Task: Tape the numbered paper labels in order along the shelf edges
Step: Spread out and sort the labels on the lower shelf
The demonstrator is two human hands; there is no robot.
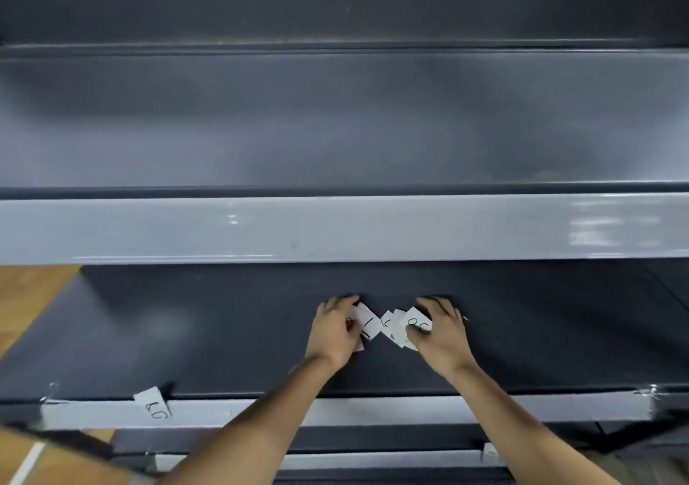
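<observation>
Several small white paper labels with handwritten numbers lie in a loose pile on the dark shelf surface. My left hand rests on the pile's left side, fingers curled over a label marked with a stroke. At the pile's right side, my right hand has its fingers curled on a label with round digits. One label is stuck on the light grey front edge of this shelf, at the left.
A wider light grey shelf edge runs across above the hands, with a deeper shelf behind it. Another shelf edge lies below with a paper scrap at its right. Wooden floor shows at the left.
</observation>
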